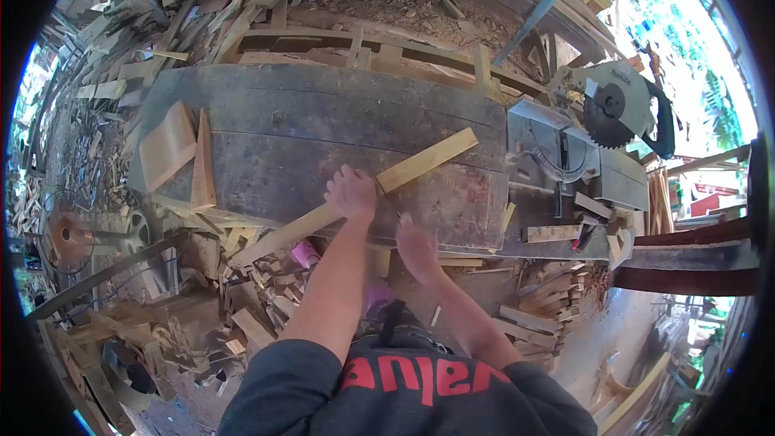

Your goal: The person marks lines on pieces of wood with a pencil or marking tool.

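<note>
A long, narrow wooden board lies aslant across the dark workbench, its lower left end reaching past the front edge. My left hand is closed over the middle of this board and presses on it. Beside that hand a thin dark tool crosses the board's edge; its kind is not clear. My right hand is closed at the front edge of the bench, near the lower end of the thin tool. It is slightly blurred, and its grip is hidden.
A miter saw with a bare toothed blade stands at the right end. Two wood pieces, a wide block and a narrow wedge, lie on the bench's left. Offcuts are heaped below, and scrap lumber is piled behind.
</note>
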The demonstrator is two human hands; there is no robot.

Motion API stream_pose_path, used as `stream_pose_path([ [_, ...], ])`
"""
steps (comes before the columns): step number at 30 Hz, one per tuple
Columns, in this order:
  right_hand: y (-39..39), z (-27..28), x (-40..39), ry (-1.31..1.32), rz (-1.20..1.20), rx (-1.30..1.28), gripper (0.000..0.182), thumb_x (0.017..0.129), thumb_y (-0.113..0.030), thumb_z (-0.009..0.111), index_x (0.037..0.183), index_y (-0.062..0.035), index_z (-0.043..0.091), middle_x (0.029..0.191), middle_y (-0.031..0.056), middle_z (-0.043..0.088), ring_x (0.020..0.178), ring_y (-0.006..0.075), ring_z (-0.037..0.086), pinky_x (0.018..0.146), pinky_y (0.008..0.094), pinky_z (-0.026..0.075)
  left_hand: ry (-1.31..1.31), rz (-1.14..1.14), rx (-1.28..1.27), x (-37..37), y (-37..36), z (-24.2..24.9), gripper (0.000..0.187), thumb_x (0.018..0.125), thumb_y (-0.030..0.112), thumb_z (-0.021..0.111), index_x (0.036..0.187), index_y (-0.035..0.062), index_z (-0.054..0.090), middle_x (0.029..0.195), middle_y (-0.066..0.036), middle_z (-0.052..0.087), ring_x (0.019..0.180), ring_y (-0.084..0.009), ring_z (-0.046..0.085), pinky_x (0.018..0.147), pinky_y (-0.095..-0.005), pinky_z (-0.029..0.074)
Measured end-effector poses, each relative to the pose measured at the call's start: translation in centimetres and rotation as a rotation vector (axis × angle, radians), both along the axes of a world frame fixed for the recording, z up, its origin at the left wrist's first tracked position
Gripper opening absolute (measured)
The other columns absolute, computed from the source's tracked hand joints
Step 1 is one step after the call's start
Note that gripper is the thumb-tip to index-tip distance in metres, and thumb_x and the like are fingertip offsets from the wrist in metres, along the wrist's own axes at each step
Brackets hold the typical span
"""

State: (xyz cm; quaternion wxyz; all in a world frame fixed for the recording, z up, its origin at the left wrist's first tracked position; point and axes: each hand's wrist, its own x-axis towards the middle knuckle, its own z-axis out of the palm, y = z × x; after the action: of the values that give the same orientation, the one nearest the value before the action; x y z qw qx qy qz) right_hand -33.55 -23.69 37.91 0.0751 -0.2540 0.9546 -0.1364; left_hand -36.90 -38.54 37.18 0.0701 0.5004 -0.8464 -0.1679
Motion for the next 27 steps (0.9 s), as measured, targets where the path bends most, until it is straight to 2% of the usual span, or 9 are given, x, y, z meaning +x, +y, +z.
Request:
stream_pose_path([
  [2, 4.1, 0.5, 3.2, -0.119, -0.063, 0.108, 0.014, 0.093, -0.019, 0.048, 0.097, -0.0064, 0.047, 0.073, 0.0178, 0.067, 0.068, 0.0379, 0.067, 0.064, 0.0523, 0.051, 0.001, 0.001, 0.012, -0.1, 0.0, 0.2, 0.025, 0.089, 0.032, 0.050, 0.096, 0.0115, 0.062, 0.099, -0.009, 0.066, 0.098, -0.0296, 0.059, 0.083, -0.0459, 0.042],
  [5, 4.0, 0.9, 3.5, -0.145, -0.086, 0.076, 0.014, 0.093, -0.020, 0.047, 0.097, -0.0064, 0.047, 0.073, 0.0182, 0.067, 0.070, 0.0386, 0.067, 0.066, 0.0534, 0.051, -0.017, 0.001, 0.006, 0.3, 0.1, -0.3, 0.025, 0.089, 0.032, 0.050, 0.096, 0.0116, 0.063, 0.100, -0.009, 0.066, 0.098, -0.0295, 0.059, 0.082, -0.0462, 0.043],
  [6, 2.8, 0.4, 2.5, -0.144, -0.086, 0.073, 0.014, 0.093, -0.020, 0.047, 0.097, -0.0064, 0.047, 0.073, 0.0182, 0.067, 0.070, 0.0386, 0.067, 0.066, 0.0534, 0.051, -0.006, -0.004, -0.012, 0.0, 0.0, -0.2, 0.025, 0.089, 0.032, 0.051, 0.097, 0.0116, 0.063, 0.100, -0.009, 0.066, 0.098, -0.0295, 0.059, 0.082, -0.0464, 0.043],
  [8, -0.6, -0.9, -0.6, -0.139, -0.033, -0.051, 0.023, 0.098, -0.029, 0.043, 0.101, -0.0078, 0.049, 0.073, 0.0194, 0.066, 0.075, 0.0414, 0.066, 0.067, 0.0561, 0.048, -0.003, -0.001, -0.009, -0.2, -0.1, -0.2, 0.025, 0.089, 0.032, 0.051, 0.097, 0.0116, 0.062, 0.100, -0.009, 0.066, 0.097, -0.0296, 0.059, 0.083, -0.0467, 0.043],
  [11, -1.8, 0.4, -1.6, -0.131, -0.008, -0.032, 0.019, 0.095, -0.024, 0.045, 0.101, -0.0062, 0.047, 0.075, 0.0188, 0.067, 0.076, 0.0410, 0.067, 0.069, 0.0535, 0.049, -0.010, 0.000, -0.010, 0.1, -0.1, -0.3, 0.025, 0.089, 0.032, 0.051, 0.096, 0.0114, 0.062, 0.100, -0.009, 0.065, 0.097, -0.0297, 0.059, 0.083, -0.0469, 0.043],
  [17, 5.1, 1.3, 3.7, -0.204, -0.111, 0.131, 0.019, 0.095, -0.023, 0.045, 0.102, -0.0064, 0.049, 0.076, 0.0183, 0.067, 0.075, 0.0414, 0.067, 0.071, 0.0536, 0.049, -0.010, 0.010, 0.014, -0.3, -0.3, -0.4, 0.024, 0.088, 0.032, 0.051, 0.095, 0.0112, 0.062, 0.099, -0.009, 0.065, 0.098, -0.0295, 0.058, 0.083, -0.0463, 0.042],
  [21, -0.7, 1.3, -0.9, -0.225, -0.053, 0.061, 0.019, 0.095, -0.024, 0.045, 0.102, -0.0069, 0.049, 0.078, 0.0195, 0.067, 0.077, 0.0404, 0.067, 0.072, 0.0547, 0.049, 0.008, 0.001, 0.014, -0.2, -0.2, -0.5, 0.023, 0.088, 0.031, 0.052, 0.094, 0.0110, 0.061, 0.099, -0.009, 0.065, 0.098, -0.0294, 0.058, 0.083, -0.0462, 0.042],
  [23, -2.9, 0.7, -2.4, -0.217, -0.030, -0.019, 0.019, 0.095, -0.025, 0.044, 0.103, -0.0077, 0.049, 0.081, 0.0205, 0.067, 0.084, 0.0406, 0.066, 0.075, 0.0554, 0.048, 0.000, 0.006, 0.011, 0.0, -0.1, -0.4, 0.023, 0.088, 0.031, 0.052, 0.095, 0.0110, 0.061, 0.099, -0.009, 0.065, 0.098, -0.0295, 0.058, 0.083, -0.0461, 0.042],
  [27, 2.4, 1.7, 1.2, -0.278, -0.061, 0.093, 0.019, 0.095, -0.024, 0.045, 0.103, -0.0077, 0.049, 0.080, 0.0204, 0.067, 0.083, 0.0407, 0.067, 0.072, 0.0545, 0.048, 0.020, 0.009, 0.017, -0.2, -0.2, -0.7, 0.023, 0.088, 0.031, 0.052, 0.095, 0.0109, 0.061, 0.098, -0.010, 0.065, 0.097, -0.0300, 0.058, 0.083, -0.0464, 0.041],
])
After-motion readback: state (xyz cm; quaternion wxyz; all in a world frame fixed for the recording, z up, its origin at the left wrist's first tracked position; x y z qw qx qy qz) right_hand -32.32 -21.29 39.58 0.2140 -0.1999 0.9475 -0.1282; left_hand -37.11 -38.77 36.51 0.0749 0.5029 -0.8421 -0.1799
